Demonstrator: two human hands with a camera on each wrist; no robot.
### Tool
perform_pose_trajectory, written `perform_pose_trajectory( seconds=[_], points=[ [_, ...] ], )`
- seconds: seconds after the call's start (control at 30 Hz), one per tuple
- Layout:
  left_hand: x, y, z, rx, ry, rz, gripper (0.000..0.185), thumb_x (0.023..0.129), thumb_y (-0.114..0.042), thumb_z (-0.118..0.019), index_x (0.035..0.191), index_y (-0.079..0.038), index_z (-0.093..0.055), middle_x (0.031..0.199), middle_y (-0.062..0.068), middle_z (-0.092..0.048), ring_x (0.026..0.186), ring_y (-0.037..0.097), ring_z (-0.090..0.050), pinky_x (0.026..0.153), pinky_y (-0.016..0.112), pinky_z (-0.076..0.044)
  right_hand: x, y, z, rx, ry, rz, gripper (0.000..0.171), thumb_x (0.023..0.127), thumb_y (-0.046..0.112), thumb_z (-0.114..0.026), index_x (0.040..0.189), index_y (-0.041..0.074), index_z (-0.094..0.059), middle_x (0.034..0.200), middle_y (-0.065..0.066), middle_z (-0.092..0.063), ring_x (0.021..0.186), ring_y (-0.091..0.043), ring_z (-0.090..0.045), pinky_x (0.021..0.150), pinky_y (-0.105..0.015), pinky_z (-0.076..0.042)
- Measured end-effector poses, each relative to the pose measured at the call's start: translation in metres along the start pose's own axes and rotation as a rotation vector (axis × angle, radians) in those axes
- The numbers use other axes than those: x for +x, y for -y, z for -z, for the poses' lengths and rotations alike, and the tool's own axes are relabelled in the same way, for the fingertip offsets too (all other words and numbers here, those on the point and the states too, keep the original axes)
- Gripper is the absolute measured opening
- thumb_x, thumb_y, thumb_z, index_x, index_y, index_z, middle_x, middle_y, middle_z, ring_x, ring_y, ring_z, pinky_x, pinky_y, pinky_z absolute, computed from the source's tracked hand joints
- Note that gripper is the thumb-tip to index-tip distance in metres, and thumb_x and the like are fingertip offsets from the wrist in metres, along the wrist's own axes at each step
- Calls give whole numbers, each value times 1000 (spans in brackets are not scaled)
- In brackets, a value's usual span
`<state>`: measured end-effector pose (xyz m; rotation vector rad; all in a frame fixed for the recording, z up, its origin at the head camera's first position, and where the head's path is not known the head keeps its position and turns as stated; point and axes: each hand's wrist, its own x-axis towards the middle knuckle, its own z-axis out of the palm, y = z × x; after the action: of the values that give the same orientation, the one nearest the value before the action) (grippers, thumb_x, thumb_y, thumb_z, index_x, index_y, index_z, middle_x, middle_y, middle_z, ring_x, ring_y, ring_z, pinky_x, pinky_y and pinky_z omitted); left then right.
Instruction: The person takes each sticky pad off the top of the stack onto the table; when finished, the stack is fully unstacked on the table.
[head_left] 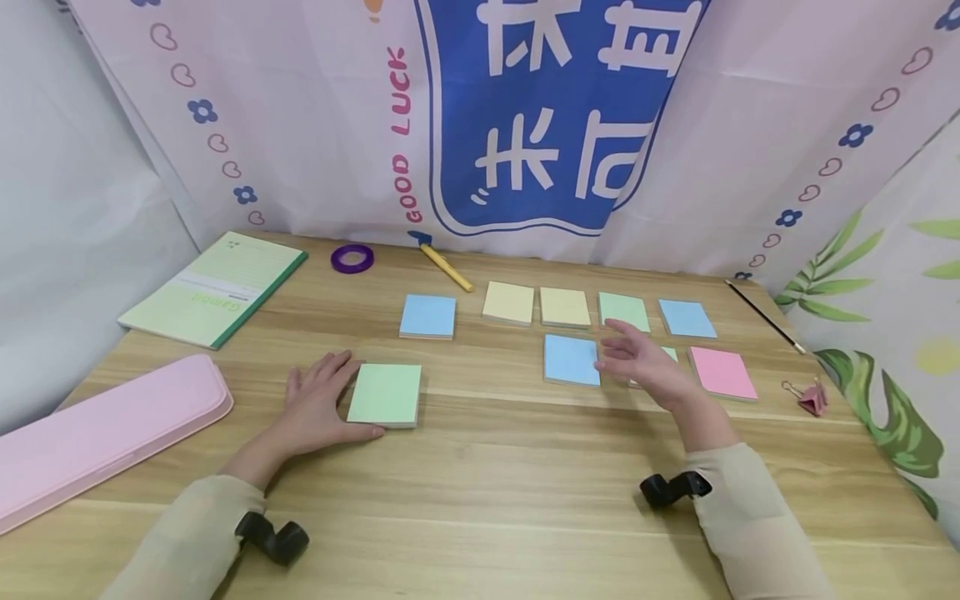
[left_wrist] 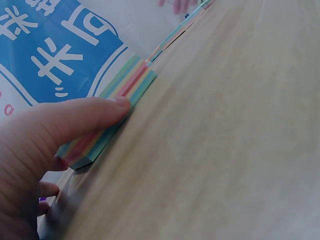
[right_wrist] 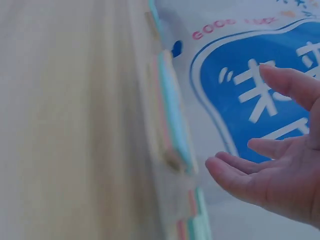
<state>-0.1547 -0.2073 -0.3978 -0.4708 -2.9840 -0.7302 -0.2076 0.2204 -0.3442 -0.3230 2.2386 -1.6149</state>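
My left hand (head_left: 322, 408) grips a thick sticky note pad (head_left: 385, 395) with a green top, lying on the table left of centre. The thumb (left_wrist: 107, 111) presses the pad's front side, whose layers (left_wrist: 135, 82) show green, pink, yellow and blue. Its other fingers lie along the left edge. On the right, my right hand (head_left: 645, 360) hovers with fingers spread and nothing held. Just left of its fingertips lies a blue pad (head_left: 570, 360). A green pad (head_left: 667, 354) is mostly hidden beneath that hand. To the hand's right lies a pink pad (head_left: 722, 372).
Behind, a row holds blue (head_left: 427, 317), two yellow (head_left: 508, 302), green (head_left: 624, 310) and blue pads (head_left: 687, 318). Around the edges are a notebook (head_left: 213, 287), pink case (head_left: 112, 433), purple tape roll (head_left: 352, 258), yellow pen (head_left: 446, 267), pencil (head_left: 765, 317) and binder clip (head_left: 810, 398).
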Motion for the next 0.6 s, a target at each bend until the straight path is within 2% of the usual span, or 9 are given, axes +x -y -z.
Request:
perform_pose_trajectory(
  seconds=[0.13,0.23,0.33,0.5,0.6],
  points=[
    [1,0,-1,5,2,-1,105,55,-63,-66,129,2,-33,134,23,-22,122,40,-12,90,60,5,3,19,-17,136,50,77,70,83,7,-56,138,7,-12,133,-24,-24,119,-35,-27,95,-45,-24],
    [1,-1,0,3,5,0,104,55,-63,-66,129,2,-33,134,23,-22,122,40,-12,90,61,5,13,28,-40,247,125,140,67,83,1,-53,137,7,-14,132,-23,-27,118,-38,-28,94,-41,-29],
    [1,-1,1,3,10,-2,104,55,-63,-66,129,3,-32,134,23,-22,122,40,-12,90,61,5,25,33,-68,306,194,174,67,82,-2,-53,137,8,-16,131,-24,-28,116,-41,-29,91,-39,-33],
    [0,-1,2,4,12,1,104,56,-63,-66,129,3,-32,134,23,-22,122,40,-12,90,60,5,45,35,-114,306,325,168,73,78,0,-57,137,9,-15,132,-25,-26,116,-40,-31,89,-38,-36],
    [0,-1,2,2,13,1,104,55,-63,-66,129,2,-32,134,23,-22,122,40,-12,90,60,5,53,35,-137,245,350,140,78,76,5,-62,138,10,-14,132,-22,-28,116,-35,-32,89,-37,-36]
  ],
)
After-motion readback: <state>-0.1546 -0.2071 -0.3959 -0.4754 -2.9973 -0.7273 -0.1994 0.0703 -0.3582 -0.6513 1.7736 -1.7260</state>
